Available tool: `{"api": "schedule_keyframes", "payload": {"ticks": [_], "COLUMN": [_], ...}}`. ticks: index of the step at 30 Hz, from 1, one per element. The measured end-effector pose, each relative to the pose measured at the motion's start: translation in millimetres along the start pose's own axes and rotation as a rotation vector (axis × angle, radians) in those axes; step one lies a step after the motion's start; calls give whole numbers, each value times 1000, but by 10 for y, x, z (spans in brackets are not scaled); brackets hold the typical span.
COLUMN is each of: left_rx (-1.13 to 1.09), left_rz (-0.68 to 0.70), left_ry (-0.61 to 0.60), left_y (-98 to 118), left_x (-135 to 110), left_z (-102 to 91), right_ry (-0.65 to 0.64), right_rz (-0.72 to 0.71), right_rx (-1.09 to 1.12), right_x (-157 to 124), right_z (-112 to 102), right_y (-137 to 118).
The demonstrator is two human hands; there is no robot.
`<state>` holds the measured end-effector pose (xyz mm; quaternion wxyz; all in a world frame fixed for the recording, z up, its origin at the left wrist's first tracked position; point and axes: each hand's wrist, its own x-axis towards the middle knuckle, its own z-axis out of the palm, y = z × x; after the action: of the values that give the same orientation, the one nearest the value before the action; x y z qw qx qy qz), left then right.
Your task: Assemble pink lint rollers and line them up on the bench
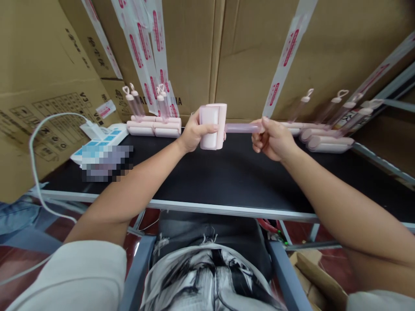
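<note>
Held sideways above the black tabletop is a pale pink device (210, 129) with a rounded body and a translucent pink tube (241, 128) sticking out to its right. My left hand (192, 133) is closed around the body, the thumb lying across its front. My right hand (274, 137) pinches the tube's far end, and its fingers hide that end. What kind of device this is, I cannot tell. Similar pink units (167, 127) stand at the back left with their tubes upright and heart-shaped loops on top. More like them (330, 144) stand at the back right.
A white power strip (112, 137) with blue sockets and a plugged-in white cable (32, 142) lies on the left. Large taped cardboard (246, 56) walls the back. The table's metal front edge (233, 210) runs above my lap. An open carton (319, 280) sits low at right.
</note>
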<state>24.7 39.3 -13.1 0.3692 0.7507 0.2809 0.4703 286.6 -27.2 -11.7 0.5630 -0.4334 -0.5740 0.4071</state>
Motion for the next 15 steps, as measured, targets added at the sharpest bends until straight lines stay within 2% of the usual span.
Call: {"api": "schedule_keyframes", "payload": {"ticks": [3, 5, 11, 15], "left_rx": [-205, -271, -284, -385], "left_rz": [-25, -23, -32, -7], "left_ry": [-19, -59, 1, -25], "left_y": [50, 90, 143, 125], "left_x": [-23, -35, -23, 0], "left_z": [-17, -5, 30, 15], "right_ry": [-72, -73, 54, 135], "right_rz": [0, -27, -207, -373], "right_rx": [31, 62, 20, -110], "right_x": [0, -8, -35, -78], "right_z": [-14, 3, 87, 37], "right_y": [22, 21, 35, 43]}}
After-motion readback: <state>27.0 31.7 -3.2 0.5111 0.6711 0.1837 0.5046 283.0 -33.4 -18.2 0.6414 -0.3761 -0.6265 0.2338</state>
